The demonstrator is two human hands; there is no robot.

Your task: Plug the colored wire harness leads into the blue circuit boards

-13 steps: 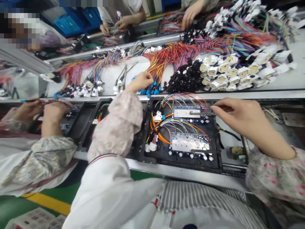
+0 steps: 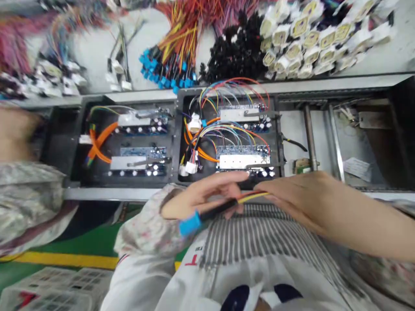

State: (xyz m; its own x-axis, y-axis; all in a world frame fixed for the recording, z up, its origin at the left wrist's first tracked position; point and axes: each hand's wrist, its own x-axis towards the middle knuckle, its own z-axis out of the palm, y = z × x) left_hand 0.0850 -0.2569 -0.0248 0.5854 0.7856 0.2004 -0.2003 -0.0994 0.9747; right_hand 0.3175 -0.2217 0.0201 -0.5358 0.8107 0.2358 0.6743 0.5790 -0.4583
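Note:
A short cable with a blue connector (image 2: 190,223), a black sleeve (image 2: 218,210) and yellow and red wires (image 2: 251,197) is held in front of my apron. The fingers of my left hand (image 2: 207,194) curl about the black sleeve, with the thumb apart above it. My right hand (image 2: 301,201) pinches the wires at their other end; its fingertips are partly hidden. Just beyond my hands, a black tray (image 2: 277,129) holds two circuit boards with white plates, the nearer board (image 2: 244,162) and the farther board (image 2: 240,115), bearing colored wires and white plugs (image 2: 191,167).
Bundles of blue-ended cables (image 2: 167,71), black connectors (image 2: 235,56) and white connectors (image 2: 301,43) lie on the shelf beyond. A second tray (image 2: 81,151) with boards stands to the left, near a co-worker's blurred arm (image 2: 16,138). Pliers (image 2: 295,143) lie right of my tray.
My left hand has come back from the blue-ended bundle to my apron with a cable. My right hand has left the farther board and now pinches that cable's wires. The view has tilted down.

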